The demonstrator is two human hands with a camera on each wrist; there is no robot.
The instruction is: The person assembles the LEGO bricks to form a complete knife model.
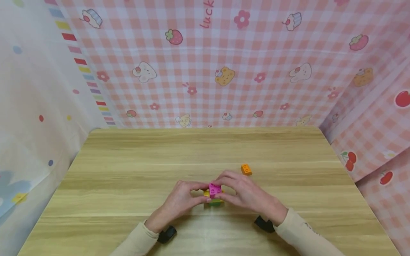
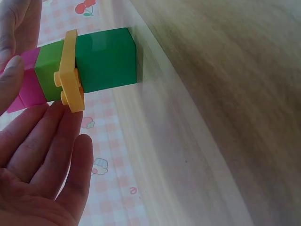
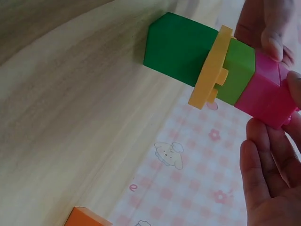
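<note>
A tower of toy building bricks stands on the table between both hands. Its base is a dark green brick (image 2: pixel 106 61), topped by a thin yellow plate (image 2: pixel 69 61) with studs jutting past one side. Above come a light green brick (image 3: pixel 237 70) and pink bricks (image 1: pixel 215 191), with a seam across the pink part. My left hand (image 1: pixel 179 199) pinches the upper tower between thumb and fingers, around the pink part. From the opposite side my right hand (image 1: pixel 246 190) pinches the topmost pink brick. Its lower fingers are stretched out in the right wrist view.
An orange brick (image 1: pixel 246 169) lies on the wooden table (image 1: pixel 128 163) beyond my right hand. Black wrist-worn devices (image 1: pixel 167 234) sit under both wrists. A pink checked cloth (image 1: pixel 205 53) hangs behind the table, with more patterned cloth at both sides.
</note>
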